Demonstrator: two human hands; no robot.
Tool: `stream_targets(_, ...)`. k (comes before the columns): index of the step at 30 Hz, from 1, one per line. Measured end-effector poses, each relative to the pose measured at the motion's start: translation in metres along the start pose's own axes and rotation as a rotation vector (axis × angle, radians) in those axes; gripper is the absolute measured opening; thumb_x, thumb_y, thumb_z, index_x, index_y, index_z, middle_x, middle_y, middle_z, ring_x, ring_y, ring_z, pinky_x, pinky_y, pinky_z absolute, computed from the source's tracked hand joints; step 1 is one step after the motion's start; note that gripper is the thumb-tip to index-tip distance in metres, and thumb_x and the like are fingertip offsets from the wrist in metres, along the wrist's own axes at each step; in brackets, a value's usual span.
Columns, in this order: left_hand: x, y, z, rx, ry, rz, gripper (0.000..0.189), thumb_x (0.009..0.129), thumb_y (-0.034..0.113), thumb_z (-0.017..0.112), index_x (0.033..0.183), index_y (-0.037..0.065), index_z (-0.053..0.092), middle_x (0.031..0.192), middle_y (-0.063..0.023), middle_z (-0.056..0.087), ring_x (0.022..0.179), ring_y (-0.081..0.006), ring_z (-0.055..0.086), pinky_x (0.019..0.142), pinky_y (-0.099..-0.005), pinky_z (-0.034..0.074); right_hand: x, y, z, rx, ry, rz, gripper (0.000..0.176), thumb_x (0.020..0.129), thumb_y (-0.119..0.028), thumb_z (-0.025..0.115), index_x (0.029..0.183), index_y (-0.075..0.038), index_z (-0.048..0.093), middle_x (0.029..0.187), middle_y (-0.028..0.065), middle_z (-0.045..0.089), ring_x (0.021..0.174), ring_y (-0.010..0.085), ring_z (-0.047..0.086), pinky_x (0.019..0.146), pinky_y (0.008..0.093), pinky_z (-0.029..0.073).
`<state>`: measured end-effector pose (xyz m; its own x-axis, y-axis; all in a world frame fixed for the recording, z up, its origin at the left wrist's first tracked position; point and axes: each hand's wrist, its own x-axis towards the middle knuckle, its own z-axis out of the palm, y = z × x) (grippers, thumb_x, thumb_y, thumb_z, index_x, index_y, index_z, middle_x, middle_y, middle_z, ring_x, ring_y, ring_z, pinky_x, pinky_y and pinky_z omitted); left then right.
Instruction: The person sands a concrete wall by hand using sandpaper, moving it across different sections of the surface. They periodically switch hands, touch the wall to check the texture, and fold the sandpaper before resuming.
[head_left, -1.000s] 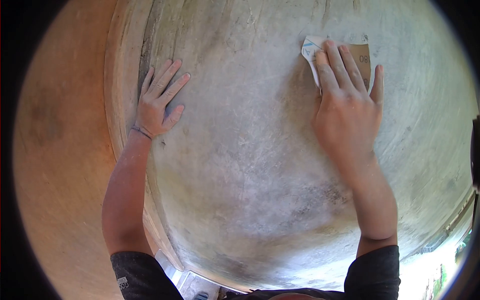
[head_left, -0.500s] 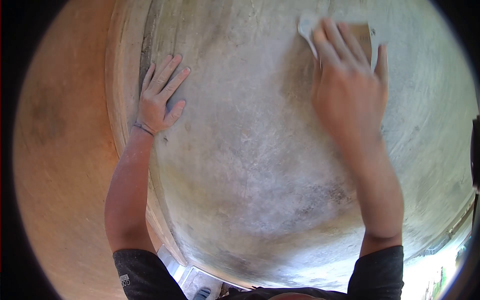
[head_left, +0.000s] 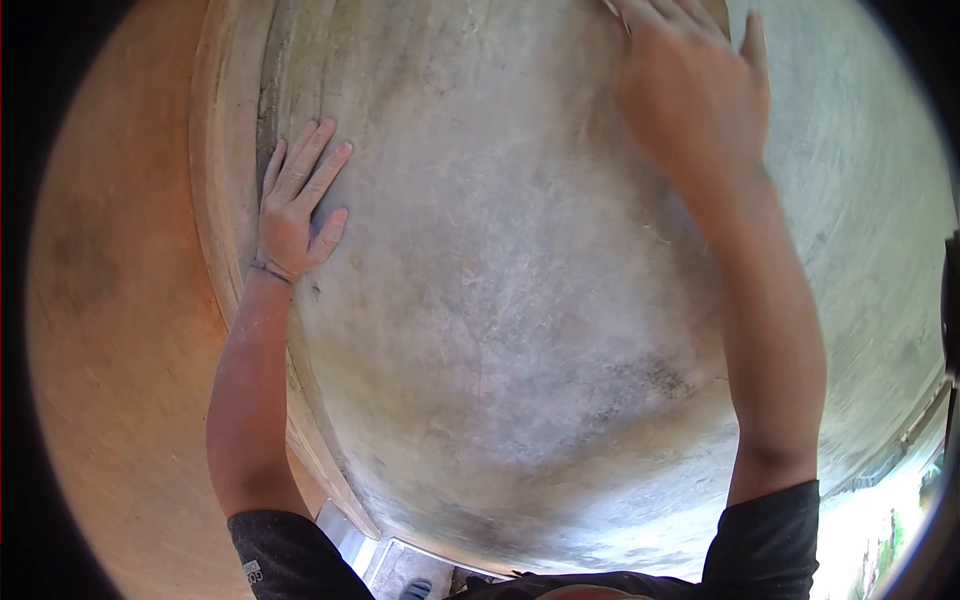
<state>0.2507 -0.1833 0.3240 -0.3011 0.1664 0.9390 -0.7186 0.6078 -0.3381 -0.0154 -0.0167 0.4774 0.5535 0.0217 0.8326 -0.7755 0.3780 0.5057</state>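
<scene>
My left hand (head_left: 299, 205) lies flat on the grey wall surface (head_left: 500, 280), fingers spread, close to the raised edge at its left. Dust covers its fingers, and a thin dark band circles the wrist. At the top of the view, my right hand (head_left: 695, 85) is pressed over a sheet of sandpaper, of which only slivers show past the fingers. The fingertips are cut off by the frame edge, and the hand is slightly blurred.
An orange-brown wall (head_left: 120, 330) fills the left side, bordered by a pale moulding (head_left: 212, 150). Below, a striped shoe or sandal (head_left: 416, 589) shows on a floor. Bright daylight and greenery (head_left: 890, 545) appear at the lower right.
My right hand has moved up with the sheet, which has mostly left the view. My left hand stays flat on the wall, slightly further left in the picture.
</scene>
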Motion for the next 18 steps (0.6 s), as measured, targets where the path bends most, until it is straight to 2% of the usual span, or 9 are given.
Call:
stream_targets(2, 0.000, 0.000, 0.001, -0.004, 0.005, 0.004, 0.052, 0.088, 0.040, 0.046, 0.131, 0.012, 0.052, 0.142, -0.0115, 0.042, 0.132, -0.0319, 0.037, 0.107, -0.0505, 0.026, 0.016, -0.001, -0.003, -0.003, -0.109, 0.059, 0.039, 0.085, -0.008, 0.041, 0.120, 0.000, 0.055, 0.130, 0.0118, 0.054, 0.126, 0.0238, 0.045, 0.109, 0.0528, 0.024)
stream_targets(3, 0.000, 0.000, 0.001, -0.001, 0.004, -0.002, 0.052, 0.087, 0.039, 0.046, 0.131, 0.012, 0.052, 0.142, -0.0116, 0.042, 0.132, -0.0319, 0.038, 0.107, -0.0506, 0.026, 0.011, -0.002, -0.004, -0.007, -0.113, 0.061, 0.039, 0.085, -0.008, 0.041, 0.120, 0.000, 0.055, 0.130, 0.0118, 0.054, 0.126, 0.0238, 0.045, 0.109, 0.0528, 0.024)
stream_targets(5, 0.001, 0.000, 0.002, -0.007, 0.002, 0.001, 0.051, 0.087, 0.038, 0.046, 0.131, 0.012, 0.052, 0.141, -0.0116, 0.042, 0.132, -0.0319, 0.038, 0.107, -0.0506, 0.026, -0.013, -0.011, -0.011, -0.075, -0.074, 0.030, 0.032, 0.089, -0.013, 0.047, 0.118, -0.017, 0.060, 0.126, -0.0004, 0.058, 0.122, 0.0183, 0.050, 0.103, 0.0576, 0.031)
stream_targets(8, -0.001, 0.000, 0.000, -0.007, -0.007, -0.002, 0.051, 0.087, 0.037, 0.047, 0.131, 0.012, 0.052, 0.142, -0.0116, 0.042, 0.132, -0.0320, 0.037, 0.107, -0.0506, 0.026, -0.052, -0.020, -0.019, -0.091, -0.111, 0.025, 0.034, 0.088, -0.011, 0.048, 0.119, -0.017, 0.060, 0.128, -0.0008, 0.057, 0.123, 0.0180, 0.050, 0.104, 0.0579, 0.029)
stream_targets(13, 0.000, 0.001, 0.000, 0.002, -0.003, 0.002, 0.051, 0.086, 0.036, 0.047, 0.131, 0.012, 0.052, 0.142, -0.0115, 0.042, 0.132, -0.0318, 0.037, 0.107, -0.0505, 0.026, -0.004, -0.003, 0.001, -0.001, -0.044, 0.018, 0.038, 0.086, -0.007, 0.049, 0.121, -0.016, 0.059, 0.129, -0.0005, 0.056, 0.124, 0.0175, 0.049, 0.105, 0.0582, 0.028)
stream_targets(15, 0.000, 0.000, 0.001, 0.002, 0.002, -0.005, 0.051, 0.086, 0.036, 0.047, 0.131, 0.012, 0.052, 0.142, -0.0117, 0.041, 0.132, -0.0318, 0.037, 0.107, -0.0504, 0.026, 0.020, 0.003, 0.007, 0.069, -0.041, 0.049, 0.039, 0.085, -0.008, 0.042, 0.120, 0.000, 0.055, 0.130, 0.0116, 0.054, 0.126, 0.0230, 0.046, 0.109, 0.0533, 0.023)
stream_targets(18, -0.001, 0.000, -0.001, 0.003, -0.014, -0.009, 0.051, 0.087, 0.037, 0.046, 0.131, 0.012, 0.052, 0.142, -0.0117, 0.041, 0.132, -0.0316, 0.037, 0.107, -0.0502, 0.025, 0.001, -0.001, 0.007, -0.002, 0.004, 0.002, 0.037, 0.084, -0.009, 0.043, 0.118, -0.001, 0.056, 0.130, 0.0112, 0.054, 0.126, 0.0232, 0.046, 0.109, 0.0542, 0.023)
